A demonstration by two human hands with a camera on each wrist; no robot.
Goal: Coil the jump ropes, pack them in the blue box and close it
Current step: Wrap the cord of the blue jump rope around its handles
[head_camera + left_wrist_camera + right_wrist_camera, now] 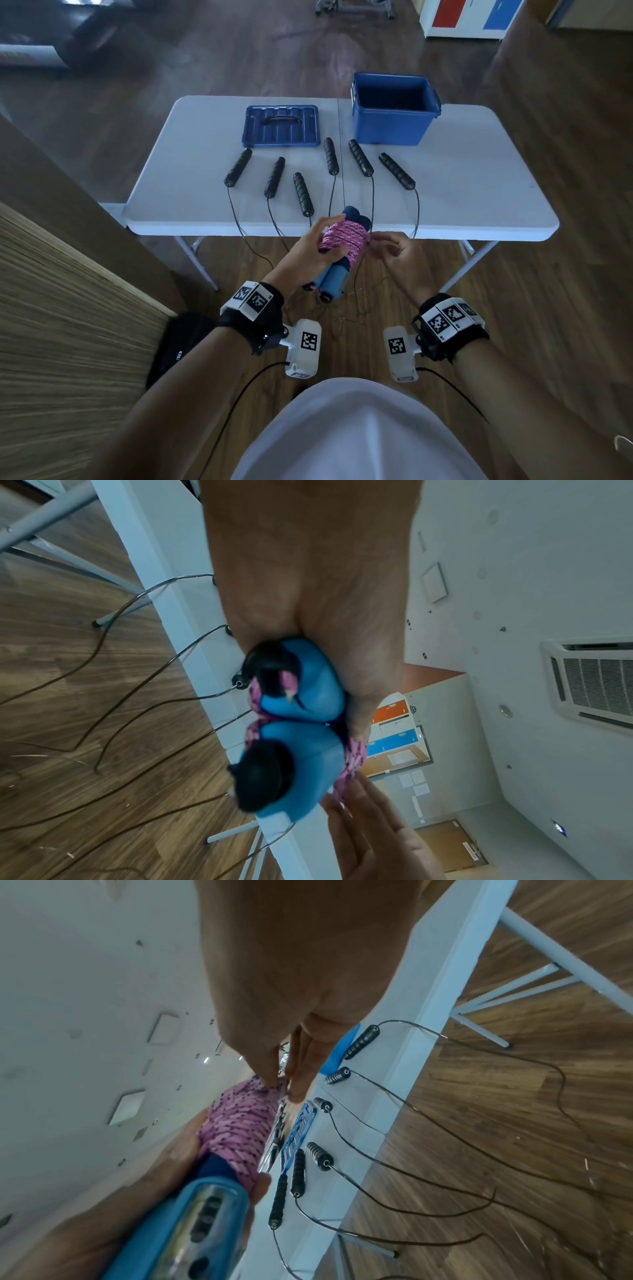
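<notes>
My left hand grips a jump rope bundle: two blue handles side by side with pink cord wound round them, held in front of the table's near edge. My right hand pinches the pink cord's end at the bundle's right side, thumb and fingertips together on it. The open blue box stands at the table's back right. Its blue lid lies flat to the left of it. Several black-handled ropes lie in a row on the table.
The white folding table carries everything. Thin black cords from the black handles hang over the near edge and tangle on the wooden floor. A wooden panel stands at my left. A black bag sits on the floor by it.
</notes>
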